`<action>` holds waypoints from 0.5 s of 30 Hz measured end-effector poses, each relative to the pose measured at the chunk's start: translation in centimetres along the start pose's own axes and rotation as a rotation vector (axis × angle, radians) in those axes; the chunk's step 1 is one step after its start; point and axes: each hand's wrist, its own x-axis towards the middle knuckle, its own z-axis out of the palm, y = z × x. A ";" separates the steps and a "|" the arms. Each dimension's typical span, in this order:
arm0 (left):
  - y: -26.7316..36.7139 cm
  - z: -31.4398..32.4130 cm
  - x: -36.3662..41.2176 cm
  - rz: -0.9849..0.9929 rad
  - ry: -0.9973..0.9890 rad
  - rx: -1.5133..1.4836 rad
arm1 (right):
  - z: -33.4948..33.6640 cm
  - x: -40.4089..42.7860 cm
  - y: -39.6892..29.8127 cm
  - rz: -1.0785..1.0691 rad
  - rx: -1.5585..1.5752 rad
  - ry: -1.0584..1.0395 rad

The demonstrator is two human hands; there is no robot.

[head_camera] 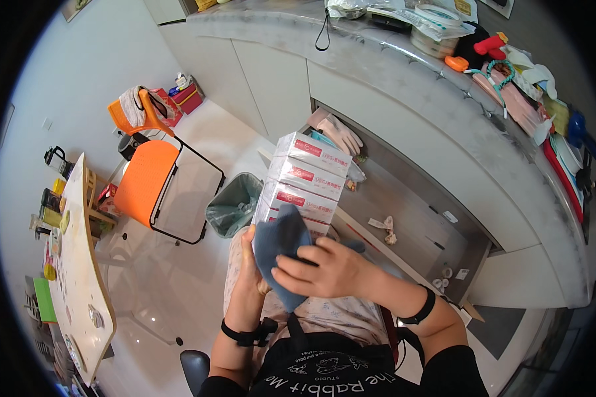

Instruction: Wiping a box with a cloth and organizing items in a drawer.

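Note:
A stack of several white cardboard boxes point(305, 176) with red labels and printing, apparently wrapped in clear film, is held upright above my lap. My left hand point(251, 265) grips the stack's lower left side, its thumb along the edge; its other fingers are hidden. A blue-grey cloth point(278, 248) drapes over the near end of the stack. With bent fingers, my right hand point(328, 268) holds the cloth against the boxes. Behind the stack an open drawer point(397, 223) contains pale gloves point(340, 134) and a crumpled scrap point(388, 231).
Left of the stack stands a lined waste bin point(228, 211), with an orange chair point(146, 183) beyond. A cluttered table point(87, 293) is at far left. The stone counter point(377, 74) curves above the drawer, carrying bags, containers and a red toy-like item point(489, 45).

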 end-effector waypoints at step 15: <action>-2.6 -2.5 1.0 0.075 -0.151 0.159 | 1.5 -0.1 -1.5 0.189 0.021 -0.179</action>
